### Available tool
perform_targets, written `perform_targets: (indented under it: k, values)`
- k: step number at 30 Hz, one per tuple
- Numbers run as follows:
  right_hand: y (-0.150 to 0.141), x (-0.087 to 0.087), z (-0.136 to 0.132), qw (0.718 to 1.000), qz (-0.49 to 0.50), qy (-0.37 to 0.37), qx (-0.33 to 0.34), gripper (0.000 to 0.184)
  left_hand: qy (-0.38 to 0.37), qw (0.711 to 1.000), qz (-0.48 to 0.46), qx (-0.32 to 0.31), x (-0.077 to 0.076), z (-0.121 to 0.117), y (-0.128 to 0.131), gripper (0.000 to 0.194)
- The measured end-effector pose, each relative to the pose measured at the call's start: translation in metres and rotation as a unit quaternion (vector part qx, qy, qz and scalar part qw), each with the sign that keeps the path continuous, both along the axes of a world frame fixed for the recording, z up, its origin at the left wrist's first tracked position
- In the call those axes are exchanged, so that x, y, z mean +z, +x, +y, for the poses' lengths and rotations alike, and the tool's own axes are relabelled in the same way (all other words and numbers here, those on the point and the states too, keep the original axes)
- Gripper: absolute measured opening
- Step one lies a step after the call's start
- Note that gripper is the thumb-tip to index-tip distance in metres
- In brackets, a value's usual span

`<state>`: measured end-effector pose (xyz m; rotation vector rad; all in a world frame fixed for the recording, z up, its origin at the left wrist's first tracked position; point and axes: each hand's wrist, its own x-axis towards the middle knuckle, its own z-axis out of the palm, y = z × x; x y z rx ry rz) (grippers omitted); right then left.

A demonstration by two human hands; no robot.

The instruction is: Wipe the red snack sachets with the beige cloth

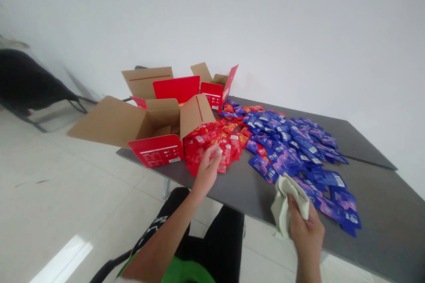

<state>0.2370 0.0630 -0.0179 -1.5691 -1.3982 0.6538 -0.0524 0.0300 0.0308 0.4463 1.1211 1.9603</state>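
Observation:
My right hand (306,226) is closed around a folded cream cloth (281,205), held at the table's front edge beside the blue packets (292,139). My left hand (209,163) is over the near edge of a pile of red packets (229,146). Its fingers are pinched together, and a small white scrap (219,151) shows at the fingertips; what it is I cannot make out. The red packets lie against an open red carton (159,152), whose brown flaps are spread outward. The blue packets form a wide heap to the right, partly mixed with red ones.
The dark grey table (375,194) stands close to a white wall. Behind the near carton are a second open carton (177,89) and a smaller one (212,93). A black chair (29,79) is at the far left on the tiled floor. My legs are under the table's front edge.

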Motion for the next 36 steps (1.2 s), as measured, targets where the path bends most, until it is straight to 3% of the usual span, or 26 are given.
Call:
perform_targets:
  k: [2, 5, 9, 16, 20, 22, 24, 27, 29, 32, 36]
  values:
    - [-0.001, 0.002, -0.001, 1.0, 0.003, 0.004, 0.003, 0.069, -0.009, 0.993, 0.106, -0.061, -0.007, -0.022, 0.009, 0.018]
    - [-0.002, 0.005, -0.001, 1.0, 0.003, 0.017, 0.012, 0.065, -0.025, 0.964, 0.221, -0.147, -0.017, -0.06, 0.021, 0.025]
    - [-0.002, 0.004, 0.0, 0.999, 0.002, 0.024, 0.024, 0.059, -0.03, 0.885, 0.381, -0.265, -0.028, -0.102, 0.032, 0.044]
    - [-0.002, 0.003, -0.002, 0.998, 0.008, 0.048, 0.042, 0.049, -0.03, 0.805, 0.446, -0.39, -0.037, -0.133, 0.056, 0.055]
    - [-0.003, 0.009, -0.004, 0.996, 0.012, 0.059, 0.066, 0.046, -0.006, 0.794, 0.454, -0.404, -0.037, -0.129, 0.069, 0.051]
    - [-0.003, 0.013, -0.005, 0.993, 0.021, 0.066, 0.101, 0.042, 0.014, 0.82, 0.441, -0.365, -0.033, -0.115, 0.079, 0.05]
    - [0.0, 0.016, -0.007, 0.985, 0.028, 0.071, 0.154, 0.038, 0.053, 0.868, 0.397, -0.293, -0.022, -0.09, 0.09, 0.053]
    - [0.005, 0.019, -0.01, 0.97, 0.035, 0.075, 0.229, 0.033, 0.107, 0.936, 0.285, -0.176, 0.006, -0.029, 0.104, 0.054]
    - [0.008, 0.02, -0.012, 0.961, 0.039, 0.073, 0.263, 0.031, 0.081, 0.945, 0.287, -0.132, 0.027, 0.023, 0.108, 0.05]
    - [0.011, 0.021, -0.013, 0.95, 0.052, 0.066, 0.3, 0.03, 0.054, 0.939, 0.321, -0.114, 0.05, 0.105, 0.106, 0.035]
    - [0.012, 0.019, -0.011, 0.94, 0.072, 0.077, 0.325, 0.026, -0.01, 0.92, 0.381, -0.092, 0.053, 0.195, 0.093, 0.027]
